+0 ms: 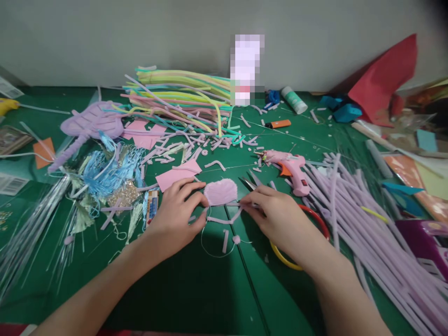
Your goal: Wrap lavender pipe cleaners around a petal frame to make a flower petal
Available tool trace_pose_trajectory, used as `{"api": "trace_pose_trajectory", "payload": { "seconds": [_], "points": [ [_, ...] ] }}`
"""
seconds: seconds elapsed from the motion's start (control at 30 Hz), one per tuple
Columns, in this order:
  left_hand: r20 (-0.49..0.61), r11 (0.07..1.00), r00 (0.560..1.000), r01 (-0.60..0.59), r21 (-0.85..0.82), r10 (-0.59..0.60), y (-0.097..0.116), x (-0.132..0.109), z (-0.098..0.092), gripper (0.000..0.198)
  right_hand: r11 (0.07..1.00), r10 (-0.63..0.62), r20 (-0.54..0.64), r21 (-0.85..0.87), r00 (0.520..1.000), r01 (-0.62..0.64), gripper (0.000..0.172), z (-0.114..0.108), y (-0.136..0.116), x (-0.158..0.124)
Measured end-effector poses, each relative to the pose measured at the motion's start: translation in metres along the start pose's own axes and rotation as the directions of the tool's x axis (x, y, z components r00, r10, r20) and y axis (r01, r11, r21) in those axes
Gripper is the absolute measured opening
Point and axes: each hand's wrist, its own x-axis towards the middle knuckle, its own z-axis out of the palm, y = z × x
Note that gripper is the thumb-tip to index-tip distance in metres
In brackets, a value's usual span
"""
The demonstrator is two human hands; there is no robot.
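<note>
Nearest me, my left hand rests on the green mat, thumb and fingertips pinching the left edge of the pink fuzzy shell piece, which lies between my hands. The shell looks fully wound. The curved lilac lengths under it lie loose, not yet joined, I think. My right hand pinches a thin lilac stem at the shell's base. Scissors and the pink glue gun lie just beyond, with uncut lilac pipe cleaners further right.

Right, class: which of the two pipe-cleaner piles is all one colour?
The lilac pile to the right of the right hand; the far pile mixes yellow, green and pink.
</note>
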Motion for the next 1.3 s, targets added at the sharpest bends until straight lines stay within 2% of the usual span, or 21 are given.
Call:
{"api": "trace_pose_trajectory", "payload": {
  "seconds": [0.13,0.27,0.4,0.53,0.63,0.73,0.97,1.07,1.23,1.3],
  "points": [
    [-0.105,0.996,0.994,-0.026,0.082,0.034,-0.001,-0.004,-0.002,0.028,1.0,0.017,-0.024,0.009,1.0,-0.017,0.027,-0.002,0.002,-0.003],
    [-0.195,0.999,0.98,-0.036,0.038,0.043,0.006,-0.003,-0.006,0.018,0.996,0.088,-0.041,0.033,0.995,-0.087,0.015,-0.015,0.009,-0.008],
    [-0.131,0.999,0.99,-0.04,0.029,0.043,0.007,0.001,-0.002,0.014,0.996,0.059,-0.028,0.069,0.998,-0.057,0.016,-0.018,0.011,-0.006],
    [-0.073,0.998,0.996,-0.054,-0.037,0.051,-0.002,0.004,0.006,0.018,0.998,-0.002,-0.05,0.061,0.999,0.005,0.017,-0.01,0.006,-0.001],
    [-0.068,0.992,0.993,-0.104,-0.074,0.099,-0.004,0.003,0.006,0.022,0.999,-0.025,-0.052,0.035,0.998,0.026,0.016,-0.005,0.004,0.001],
    [-0.091,0.99,0.989,-0.126,-0.065,0.12,0.0,0.001,0.002,0.018,0.998,-0.034,-0.042,0.044,0.999,0.035,0.016,-0.006,0.005,0.0],
    [-0.059,0.998,0.998,-0.041,-0.053,0.038,0.007,-0.004,0.001,0.02,0.999,0.03,-0.112,0.021,0.993,-0.028,0.016,-0.022,0.019,-0.005],
    [-0.049,0.997,0.998,-0.048,-0.061,0.046,0.008,-0.004,0.004,0.017,0.999,0.042,-0.103,-0.003,0.994,-0.042,0.016,-0.023,0.022,-0.006],
    [-0.031,0.996,0.997,-0.076,-0.048,0.074,0.012,-0.001,0.006,0.024,0.998,0.048,-0.107,-0.021,0.993,-0.051,0.016,-0.021,0.021,-0.006],
    [-0.033,0.995,0.995,-0.099,-0.027,0.098,0.014,0.002,0.008,0.02,0.999,0.039,-0.109,-0.03,0.993,-0.042,0.016,-0.02,0.02,-0.005]
  ]
}}
